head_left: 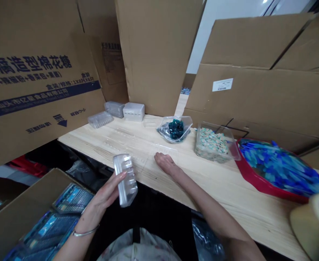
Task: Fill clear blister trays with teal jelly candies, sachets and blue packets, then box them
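My left hand grips a stack of clear plastic trays, tilted upright in front of the table's near edge. My right hand is down at the tabletop with its fingers curled. What those fingers hold, if anything, cannot be made out. Faint outlines of clear plastic trays lie flat on the wood around it. Beyond the right hand stands an open clear bag with dark teal pieces inside.
Stacked clear trays stand at the back left. On the right are a clear tub of small pale pieces, a red basin of blue strips and a cream roll. A cardboard box with blue packs is lower left. Cardboard walls surround the table.
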Demonstrator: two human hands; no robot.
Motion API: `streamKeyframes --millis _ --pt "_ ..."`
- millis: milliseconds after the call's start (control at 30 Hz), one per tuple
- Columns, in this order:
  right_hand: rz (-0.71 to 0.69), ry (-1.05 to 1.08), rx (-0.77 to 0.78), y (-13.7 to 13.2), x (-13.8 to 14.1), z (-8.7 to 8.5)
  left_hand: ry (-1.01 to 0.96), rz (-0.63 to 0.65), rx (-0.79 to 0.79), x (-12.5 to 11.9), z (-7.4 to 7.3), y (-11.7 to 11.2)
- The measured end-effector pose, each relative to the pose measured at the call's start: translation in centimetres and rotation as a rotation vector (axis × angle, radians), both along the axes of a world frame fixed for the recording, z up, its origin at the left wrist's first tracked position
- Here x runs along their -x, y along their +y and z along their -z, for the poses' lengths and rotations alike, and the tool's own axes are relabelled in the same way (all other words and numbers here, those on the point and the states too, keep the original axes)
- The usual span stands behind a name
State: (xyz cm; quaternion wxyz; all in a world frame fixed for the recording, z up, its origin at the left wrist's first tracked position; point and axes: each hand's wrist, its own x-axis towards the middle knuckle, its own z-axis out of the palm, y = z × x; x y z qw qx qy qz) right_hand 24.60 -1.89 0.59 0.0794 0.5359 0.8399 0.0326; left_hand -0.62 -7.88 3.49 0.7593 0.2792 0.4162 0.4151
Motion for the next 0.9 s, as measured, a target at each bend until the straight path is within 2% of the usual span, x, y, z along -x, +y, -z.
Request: streamKeyframes --millis 67,100,200,267,333,433,667,900 --pt "0.013 0.139 -0.011 0.3 0.3 -0.6 0.007 0.011 -0.023 -0.5 -0.2 0.1" --pt "0.015 0.278 -0.028 0.1 0.5 -1.1 0.008 0.016 -0.042 -0.7 -0.3 0.1" --pt "0.040 0.889 -0.010 -1.4 1.7 -3.3 0.012 0.044 -0.144 -1.8 -0.8 0.3" --pt "0.054 1.244 0.142 -3.0 2.9 -5.2 0.010 0.066 -0.247 -2.5 -1.0 0.6" --pt "0.047 1.436 0.318 -4.3 4.0 -6.8 0.000 0.101 -0.337 -3.3 -1.1 0.8" --pt "0.050 1.552 0.423 -5.4 5.1 -8.0 -0.014 0.153 -0.390 -4.2 -1.2 1.0" --pt "0.112 1.721 0.517 -5.8 5.3 -7.4 -0.002 0.156 -0.377 -4.9 -1.3 0.9" --pt "0.159 1.794 0.531 -6.1 5.4 -7.4 0.012 0.143 -0.369 -5.1 -1.3 0.9"
